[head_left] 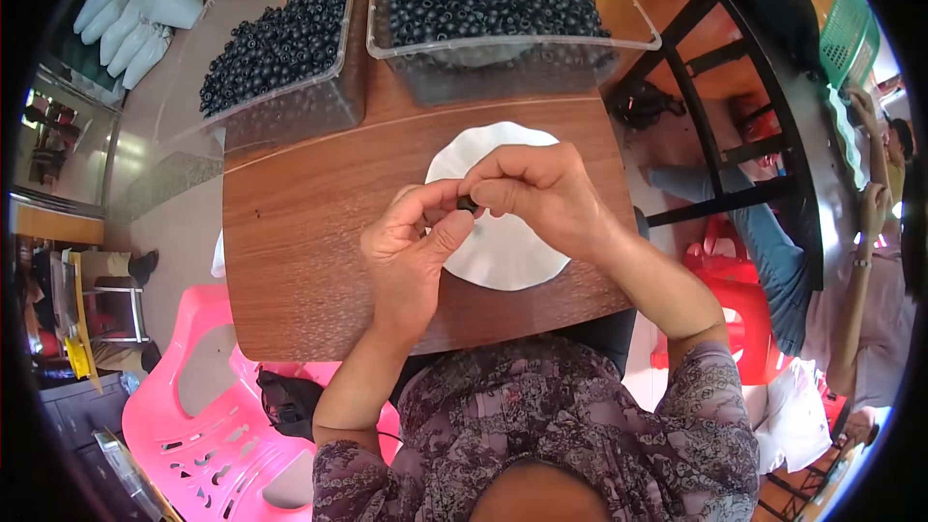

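Note:
Over a white plate with a wavy rim (514, 266), my two hands meet fingertip to fingertip. Between them is a small dark round piece (468, 203), which looks like one of the black bead-like parts in the bins. My left hand (411, 237) pinches it with thumb and fingers. From the other side, my right hand (541, 191) closes its thumb and forefinger on the same piece. Fingers hide most of it, so its exact shape cannot be made out. The plate rests on a brown wooden table (309, 251).
Two clear plastic bins, a left one (300, 106) and a right one (503, 82), hold many black bead-like parts at the table's far side. A pink chair (184, 387) stands at left, a red stool (739, 295) at right. Another person (865, 319) sits beyond a dark table frame.

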Demonstrator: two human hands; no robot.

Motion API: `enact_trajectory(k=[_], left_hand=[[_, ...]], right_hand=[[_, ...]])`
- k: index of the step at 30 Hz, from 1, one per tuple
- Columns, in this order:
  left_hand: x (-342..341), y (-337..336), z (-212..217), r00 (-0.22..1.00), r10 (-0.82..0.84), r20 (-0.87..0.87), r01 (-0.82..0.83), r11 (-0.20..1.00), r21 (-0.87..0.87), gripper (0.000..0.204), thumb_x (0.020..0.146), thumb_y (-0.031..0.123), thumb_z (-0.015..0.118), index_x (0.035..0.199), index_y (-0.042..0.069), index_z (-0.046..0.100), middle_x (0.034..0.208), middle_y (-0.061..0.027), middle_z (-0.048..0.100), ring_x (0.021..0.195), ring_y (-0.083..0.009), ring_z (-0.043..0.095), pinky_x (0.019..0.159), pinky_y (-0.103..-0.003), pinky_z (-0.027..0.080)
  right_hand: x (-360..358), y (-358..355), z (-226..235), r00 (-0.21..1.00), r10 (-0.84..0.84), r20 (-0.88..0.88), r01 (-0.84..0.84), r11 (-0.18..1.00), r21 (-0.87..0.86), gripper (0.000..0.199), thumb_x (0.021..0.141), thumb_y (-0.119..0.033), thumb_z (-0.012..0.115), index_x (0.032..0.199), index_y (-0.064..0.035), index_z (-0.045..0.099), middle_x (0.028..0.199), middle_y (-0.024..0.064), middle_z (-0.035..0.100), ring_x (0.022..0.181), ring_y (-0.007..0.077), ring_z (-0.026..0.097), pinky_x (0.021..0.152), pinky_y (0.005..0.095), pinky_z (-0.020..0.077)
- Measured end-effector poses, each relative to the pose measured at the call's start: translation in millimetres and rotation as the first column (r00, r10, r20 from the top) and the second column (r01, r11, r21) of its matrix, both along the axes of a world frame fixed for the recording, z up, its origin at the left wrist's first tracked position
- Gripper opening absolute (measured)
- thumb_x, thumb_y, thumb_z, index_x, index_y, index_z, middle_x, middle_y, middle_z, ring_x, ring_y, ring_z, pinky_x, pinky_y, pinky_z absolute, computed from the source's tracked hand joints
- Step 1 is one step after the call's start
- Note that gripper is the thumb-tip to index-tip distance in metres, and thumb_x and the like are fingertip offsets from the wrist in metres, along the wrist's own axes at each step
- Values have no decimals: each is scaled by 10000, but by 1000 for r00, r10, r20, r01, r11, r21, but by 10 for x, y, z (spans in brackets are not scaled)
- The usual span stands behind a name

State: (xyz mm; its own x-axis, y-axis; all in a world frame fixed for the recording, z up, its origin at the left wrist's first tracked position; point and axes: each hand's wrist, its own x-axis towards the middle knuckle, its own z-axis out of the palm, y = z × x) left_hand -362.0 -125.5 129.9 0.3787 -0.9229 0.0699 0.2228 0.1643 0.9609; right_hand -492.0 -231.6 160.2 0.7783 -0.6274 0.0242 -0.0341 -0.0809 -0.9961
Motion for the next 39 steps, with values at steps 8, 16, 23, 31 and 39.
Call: enact_trajectory(k=[8, 16, 23, 31, 39], left_hand=[[-11, 150, -176, 955, -50, -293, 72, 995, 64, 243, 798, 16, 653, 1029, -50, 611, 904, -62, 632, 766, -108, 561, 718, -220, 455], [-6, 258, -315, 795, -141, -590, 197, 980, 31, 236, 837, 74, 625, 1039, -44, 595, 885, -74, 621, 762, -137, 560, 700, -257, 453], [-18, 352, -381, 732, -222, -645, 285, 959, -6, 217, 855, 86, 602, 1030, -42, 585, 885, -87, 619, 739, -152, 558, 687, -273, 450], [194, 480, -369, 815, -93, -572, 116, 993, 4, 233, 841, 121, 624, 998, -42, 566, 881, -112, 597, 707, -171, 540, 644, -289, 432], [171, 537, -460, 795, -80, -602, 135, 990, 46, 200, 834, 104, 627, 959, -44, 575, 862, -117, 596, 689, -166, 531, 641, -283, 429]], right_hand=[[-74, 324, -211, 980, -133, 150, 186, 878, -441, 262, 715, 29, 648, 960, -61, 668, 701, 69, 611, 676, 181, 574, 615, 282, 463], [-84, 496, -257, 968, -187, 165, 249, 766, -592, 292, 704, 24, 637, 979, -70, 672, 656, 35, 622, 591, 188, 555, 556, 304, 450], [-140, 543, -292, 985, -95, 144, 157, 842, -515, 306, 719, 46, 656, 1008, -50, 662, 709, 44, 609, 626, 132, 581, 561, 241, 447], [-361, 372, -394, 943, -334, -11, 279, 804, -526, 267, 699, 66, 665, 946, -37, 666, 726, 63, 604, 669, 153, 582, 603, 261, 451], [-224, 348, -670, 946, -274, -172, 31, 605, -796, 216, 624, 31, 685, 823, -50, 666, 726, 73, 567, 718, 238, 546, 617, 337, 448]])
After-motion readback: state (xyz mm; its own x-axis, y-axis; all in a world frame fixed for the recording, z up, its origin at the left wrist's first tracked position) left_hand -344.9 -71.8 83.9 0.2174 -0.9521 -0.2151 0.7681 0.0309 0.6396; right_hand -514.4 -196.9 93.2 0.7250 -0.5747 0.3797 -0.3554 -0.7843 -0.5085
